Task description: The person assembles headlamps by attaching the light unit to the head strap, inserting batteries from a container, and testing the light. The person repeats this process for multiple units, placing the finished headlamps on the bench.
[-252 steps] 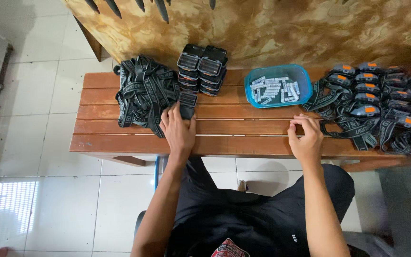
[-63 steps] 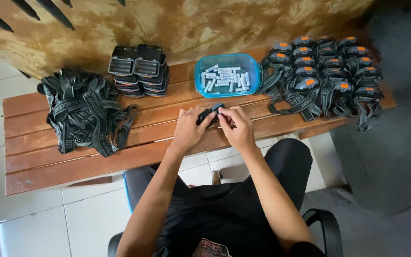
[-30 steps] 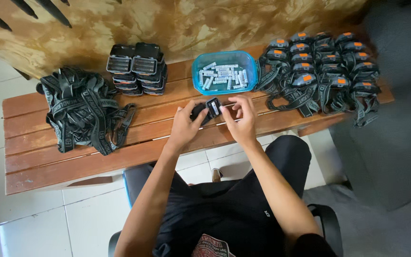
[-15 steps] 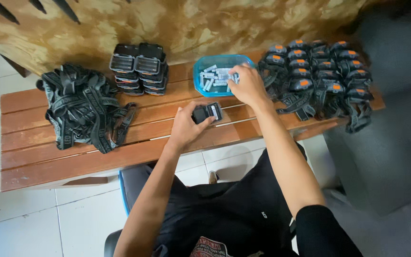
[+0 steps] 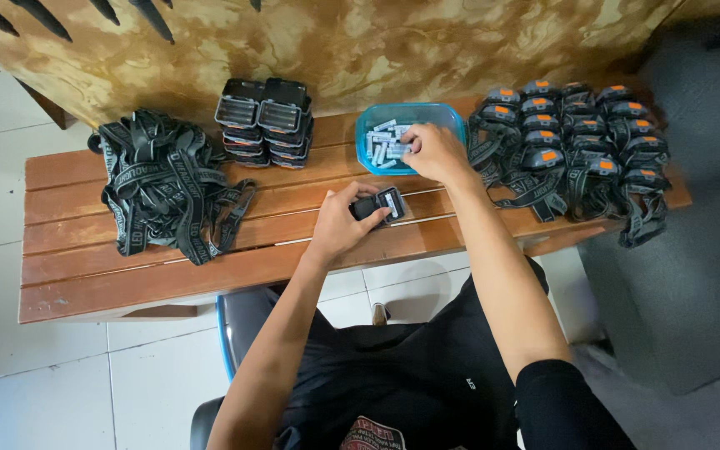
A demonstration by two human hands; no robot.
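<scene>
Pile of black straps (image 5: 168, 187) at 9 o'clock on the desk (image 5: 85, 275), then a stack of black cases (image 5: 266, 122) at 11. Left hand (image 5: 339, 225) mid-desk, gripping a small black lamp body (image 5: 379, 204), long axis approx. left-right. Blue tray (image 5: 372, 117) of small white batteries (image 5: 383, 146) lies at 1 o'clock from it; right hand (image 5: 433, 152) is nearer, already in the tray, fingers curled, can't tell if it's got one. Finished headlamps (image 5: 577, 142) at 3. Vs. half a sec ago: right hand deeper in tray, left hand hasn't moved.
</scene>
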